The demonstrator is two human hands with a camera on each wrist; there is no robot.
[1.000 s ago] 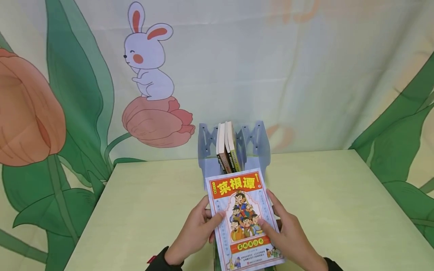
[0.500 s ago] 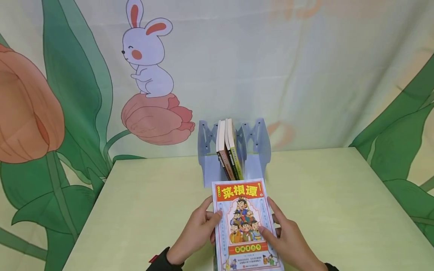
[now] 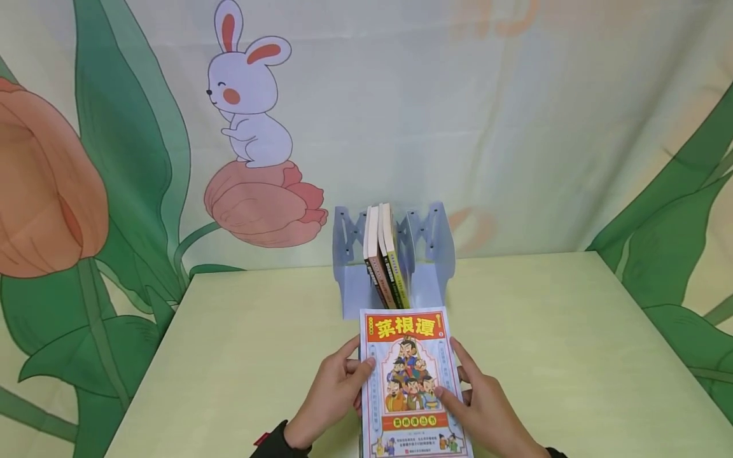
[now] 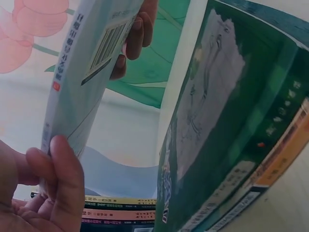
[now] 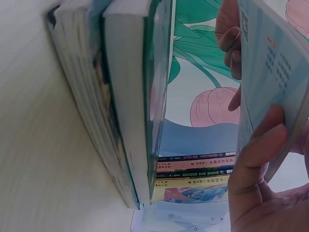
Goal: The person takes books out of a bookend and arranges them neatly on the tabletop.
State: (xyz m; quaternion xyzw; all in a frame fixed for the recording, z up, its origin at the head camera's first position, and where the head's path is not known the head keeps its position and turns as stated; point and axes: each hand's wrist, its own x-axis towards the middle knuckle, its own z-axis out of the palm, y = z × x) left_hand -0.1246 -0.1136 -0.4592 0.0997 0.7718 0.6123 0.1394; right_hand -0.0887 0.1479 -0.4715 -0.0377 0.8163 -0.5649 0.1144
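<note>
A pale blue book (image 3: 415, 388) with a red title band is held between two hands, in front of the rack (image 3: 432, 254) and above a pile of books (image 5: 128, 96) on the tabletop (image 3: 246, 356). Its bottom edge reaches the foot of the head view, so whether the cover ends there is hard to tell. The left hand (image 3: 338, 385) grasps one long edge, thumb on the cover and fingers bent behind it. The right hand (image 3: 487, 407) has the same kind of grip on the opposite edge, its thumb lying further in over the printed figures. From the head view most fingers are hidden behind the book; the wrist views show some of them against the back cover, near a barcode

The held book also covers nearly all of the pile from above. The left wrist view shows a green book (image 4: 236, 106) there, with a gap between it and the held one, but its top is cut off and its spine writing is blurred. How many books make up the pile is unclear

In the rack stand four thin books (image 3: 385, 254), leaning slightly, their lower ends partly covered in the head view. Behind hangs a cloth (image 3: 544, 127) printed with a rabbit (image 3: 252, 102). Only the cuffs of the dark sleeves (image 3: 280, 442) are in the head view
</note>
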